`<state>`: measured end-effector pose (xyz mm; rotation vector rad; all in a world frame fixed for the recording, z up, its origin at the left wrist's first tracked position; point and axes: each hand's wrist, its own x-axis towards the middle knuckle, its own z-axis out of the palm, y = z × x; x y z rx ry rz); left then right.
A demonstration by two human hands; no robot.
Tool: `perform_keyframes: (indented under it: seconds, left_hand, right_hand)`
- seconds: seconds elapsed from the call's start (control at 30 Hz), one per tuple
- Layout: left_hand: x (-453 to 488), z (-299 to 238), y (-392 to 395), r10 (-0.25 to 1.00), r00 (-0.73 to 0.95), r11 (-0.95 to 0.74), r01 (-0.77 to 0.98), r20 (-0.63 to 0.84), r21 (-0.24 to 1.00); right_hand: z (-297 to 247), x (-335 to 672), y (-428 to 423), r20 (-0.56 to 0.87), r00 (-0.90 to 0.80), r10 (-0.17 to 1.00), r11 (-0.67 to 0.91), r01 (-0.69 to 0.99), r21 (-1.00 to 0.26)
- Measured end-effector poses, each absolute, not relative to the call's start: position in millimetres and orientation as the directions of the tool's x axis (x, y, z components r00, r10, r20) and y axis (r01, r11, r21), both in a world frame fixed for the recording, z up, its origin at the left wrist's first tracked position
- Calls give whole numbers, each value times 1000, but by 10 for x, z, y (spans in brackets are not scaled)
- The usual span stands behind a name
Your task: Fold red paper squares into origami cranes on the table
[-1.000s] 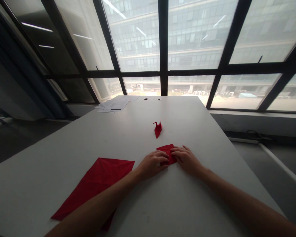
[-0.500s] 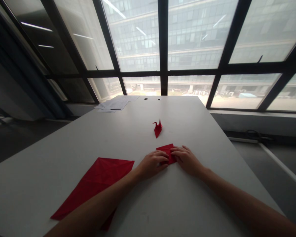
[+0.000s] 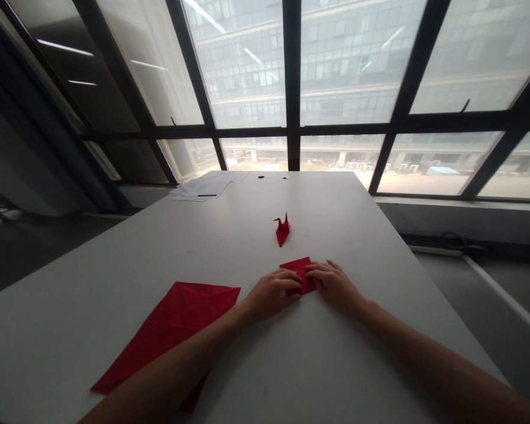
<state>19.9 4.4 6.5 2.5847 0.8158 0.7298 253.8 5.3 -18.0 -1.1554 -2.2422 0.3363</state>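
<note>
Folded red paper (image 3: 308, 285) | left hand (image 3: 269, 295) and right hand (image 3: 338, 290) are touching it, pinching or merely pressing: cannot tell | origami crane (image 3: 283, 233) sitting beyond it | uneven pressure could be skewing creases

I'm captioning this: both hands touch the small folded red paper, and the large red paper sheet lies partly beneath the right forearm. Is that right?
The side is wrong: the head view shows the large red paper sheet partly beneath the left forearm. The left hand and right hand do touch the small folded red paper.
</note>
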Motion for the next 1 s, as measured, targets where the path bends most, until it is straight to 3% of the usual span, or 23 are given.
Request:
perform_keyframes:
  seconds: [0.57, 0.73, 0.9, 1.0]
  left_hand:
    - [198, -3, 77, 613, 688, -778, 442, 388, 446]
    - [183, -54, 99, 631, 681, -771, 499, 371, 395]
    - [174, -107, 135, 629, 703, -773, 518, 331, 367]
    - [166, -119, 147, 639, 702, -764, 530, 315, 368]
  right_hand:
    - [-150, 2524, 49, 410, -441, 799, 594, 688, -418]
    - [-98, 2504, 13, 416, -465, 781, 616, 681, -395]
    - [-129, 2507, -2, 289, -582, 760, 648, 655, -388]
    - [-157, 2516, 9, 228, -556, 800, 599, 711, -367]
